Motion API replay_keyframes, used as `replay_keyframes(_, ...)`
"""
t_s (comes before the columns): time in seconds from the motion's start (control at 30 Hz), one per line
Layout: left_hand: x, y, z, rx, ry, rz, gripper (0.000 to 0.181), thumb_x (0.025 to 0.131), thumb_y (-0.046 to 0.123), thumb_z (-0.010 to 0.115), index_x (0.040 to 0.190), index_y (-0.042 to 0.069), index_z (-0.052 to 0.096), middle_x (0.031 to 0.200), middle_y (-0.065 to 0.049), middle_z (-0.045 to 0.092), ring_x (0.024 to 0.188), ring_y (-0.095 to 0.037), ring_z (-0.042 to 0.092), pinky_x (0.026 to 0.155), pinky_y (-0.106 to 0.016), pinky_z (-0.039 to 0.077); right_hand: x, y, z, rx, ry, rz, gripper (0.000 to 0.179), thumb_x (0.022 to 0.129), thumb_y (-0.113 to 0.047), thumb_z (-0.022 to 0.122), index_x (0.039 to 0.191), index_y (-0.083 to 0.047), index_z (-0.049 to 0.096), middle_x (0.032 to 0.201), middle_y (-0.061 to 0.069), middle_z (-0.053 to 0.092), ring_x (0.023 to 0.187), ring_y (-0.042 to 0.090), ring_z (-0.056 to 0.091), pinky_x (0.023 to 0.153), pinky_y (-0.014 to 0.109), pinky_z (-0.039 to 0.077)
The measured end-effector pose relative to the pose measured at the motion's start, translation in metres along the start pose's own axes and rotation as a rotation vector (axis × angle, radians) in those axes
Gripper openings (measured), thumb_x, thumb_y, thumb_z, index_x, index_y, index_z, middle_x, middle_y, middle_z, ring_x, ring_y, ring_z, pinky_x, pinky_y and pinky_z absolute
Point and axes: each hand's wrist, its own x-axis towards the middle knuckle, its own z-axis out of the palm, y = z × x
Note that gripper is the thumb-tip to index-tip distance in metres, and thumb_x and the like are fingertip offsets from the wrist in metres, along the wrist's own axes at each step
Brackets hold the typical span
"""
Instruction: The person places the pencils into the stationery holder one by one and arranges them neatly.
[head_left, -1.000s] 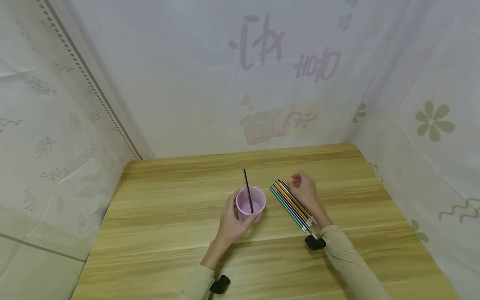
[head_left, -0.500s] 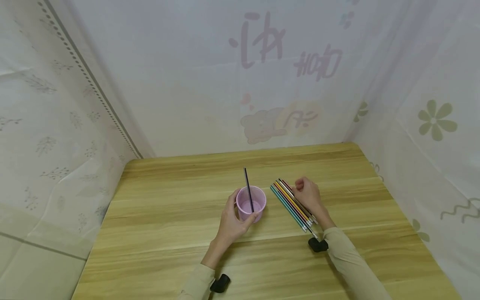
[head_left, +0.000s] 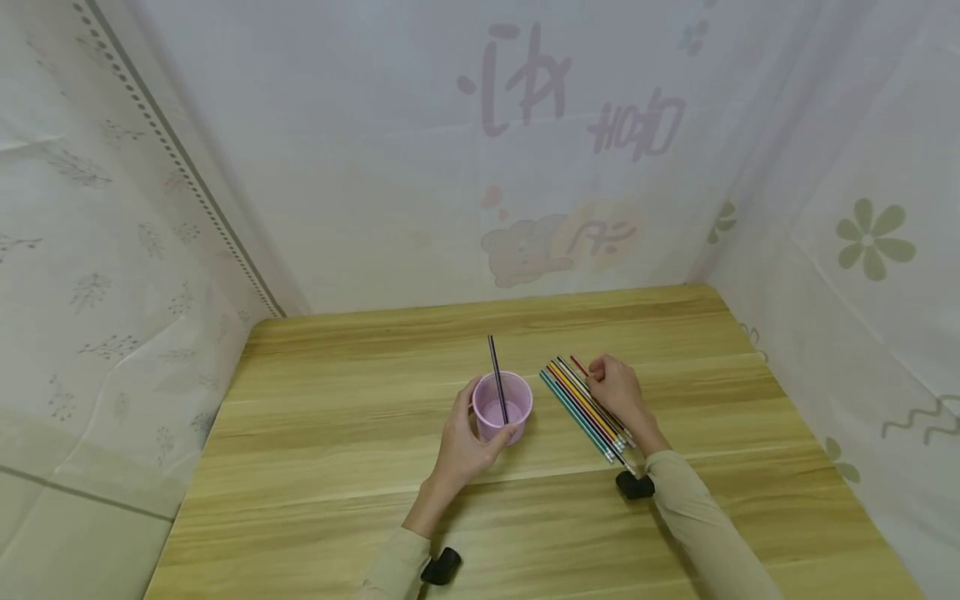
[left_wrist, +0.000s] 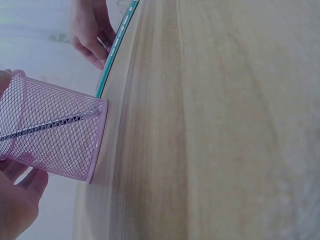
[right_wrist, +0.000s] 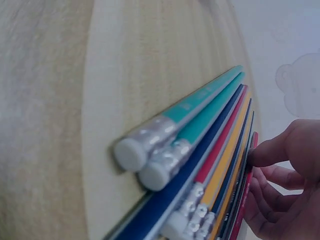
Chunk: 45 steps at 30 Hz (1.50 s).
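Note:
My left hand holds a pink mesh pencil cup, which stands on the table; the thumb lies over the near side. A dark striped pencil leans inside the cup, its end well above the rim. To the right, my right hand pinches a red pencil at the outer edge of a row of pencils. In the right wrist view, the thumb presses on that edge, next to dark and yellow pencils. Two teal pencils with white erasers lie on the opposite side of the row.
The wood-grain table has patterned cloth hanging behind it and at both sides. Black wrist devices sit below each forearm, the right one close to the pencils' eraser ends.
My right hand has shifted slightly right, and the red pencil's far end now stands apart from the row. My left hand and the cup stay in place.

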Motion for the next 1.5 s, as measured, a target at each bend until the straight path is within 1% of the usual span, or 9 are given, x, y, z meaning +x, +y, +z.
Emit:
replay_keyframes(0.17,-0.002,-0.001,-0.004,-0.005,0.016,0.009,0.088,0.082,0.027,0.084,0.152,0.006,0.036,0.143,-0.016,0.052,0.129,-0.036,0.056,0.105,-0.052,0.052,0.004,-0.006,0.0,-0.008,-0.042,-0.024,0.015,0.093,-0.005,0.062,0.103,0.005,0.067,0.088,0.015,0.068,0.075,0.024,0.063,0.064,0.032,0.053)
replay_keyframes(0.27,-0.003,-0.002,-0.006,-0.003,0.023,0.012,0.088,0.082,0.026,0.084,0.152,0.006,0.036,0.143,-0.016,0.052,0.129,-0.037,0.056,0.104,-0.053,0.052,0.005,-0.013,-0.004,0.0,-0.045,-0.045,0.015,0.093,-0.004,0.061,0.104,0.005,0.066,0.089,0.016,0.068,0.077,0.025,0.063,0.065,0.033,0.053)
replay_keyframes(0.5,-0.001,-0.001,-0.006,-0.004,0.026,0.036,0.089,0.081,0.025,0.084,0.152,0.004,0.036,0.143,-0.019,0.052,0.128,-0.039,0.057,0.104,-0.055,0.052,0.001,-0.029,-0.021,0.021,0.01,-0.034,0.018,0.093,-0.002,0.058,0.108,0.004,0.064,0.094,0.018,0.066,0.085,0.03,0.064,0.073,0.043,0.055)
replay_keyframes(0.7,-0.002,0.0,-0.004,-0.004,0.024,0.017,0.09,0.08,0.025,0.085,0.152,0.005,0.036,0.143,-0.018,0.053,0.129,-0.037,0.056,0.106,-0.053,0.051,0.001,-0.039,-0.03,-0.003,0.065,-0.099,0.017,0.095,-0.005,0.06,0.109,0.004,0.064,0.095,0.019,0.066,0.086,0.032,0.065,0.076,0.046,0.056)
replay_keyframes(0.9,-0.003,-0.001,-0.002,-0.002,0.012,-0.008,0.091,0.08,0.026,0.085,0.153,0.004,0.035,0.145,-0.015,0.052,0.131,-0.035,0.055,0.107,-0.05,0.051,0.003,-0.053,-0.041,0.053,0.113,-0.141,0.018,0.094,-0.003,0.06,0.109,0.007,0.064,0.096,0.023,0.069,0.085,0.034,0.068,0.073,0.045,0.059)
replay_keyframes(1.07,-0.002,0.0,-0.001,-0.002,0.012,0.0,0.091,0.08,0.026,0.085,0.153,0.003,0.035,0.145,-0.016,0.052,0.131,-0.036,0.055,0.107,-0.05,0.051,0.001,-0.068,-0.051,0.088,0.174,-0.192,0.019,0.094,-0.003,0.06,0.109,0.009,0.063,0.096,0.024,0.07,0.084,0.035,0.069,0.073,0.045,0.058)
replay_keyframes(1.23,-0.001,-0.001,0.0,0.003,0.016,0.016,0.091,0.08,0.025,0.085,0.153,0.004,0.035,0.144,-0.015,0.052,0.13,-0.035,0.055,0.107,-0.051,0.051,-0.004,-0.086,-0.061,0.114,0.216,-0.216,0.019,0.093,-0.003,0.062,0.109,0.007,0.062,0.094,0.022,0.071,0.082,0.033,0.069,0.067,0.033,0.055)
replay_keyframes(1.37,-0.001,-0.002,0.001,0.012,0.022,0.032,0.091,0.08,0.024,0.085,0.152,-0.001,0.035,0.144,-0.017,0.052,0.129,-0.036,0.056,0.106,-0.052,0.051,-0.01,-0.101,-0.068,0.176,0.205,-0.224,0.019,0.094,-0.004,0.062,0.111,0.005,0.06,0.097,0.02,0.07,0.085,0.03,0.068,0.062,0.017,0.053)
replay_keyframes(1.5,-0.001,0.0,0.002,-0.003,0.015,0.013,0.091,0.079,0.025,0.085,0.152,0.001,0.035,0.144,-0.016,0.052,0.131,-0.034,0.055,0.107,-0.05,0.051,-0.019,-0.122,-0.076,0.25,0.199,-0.27,0.019,0.094,-0.002,0.063,0.112,0.004,0.06,0.097,0.018,0.069,0.086,0.028,0.067,0.063,0.011,0.053)
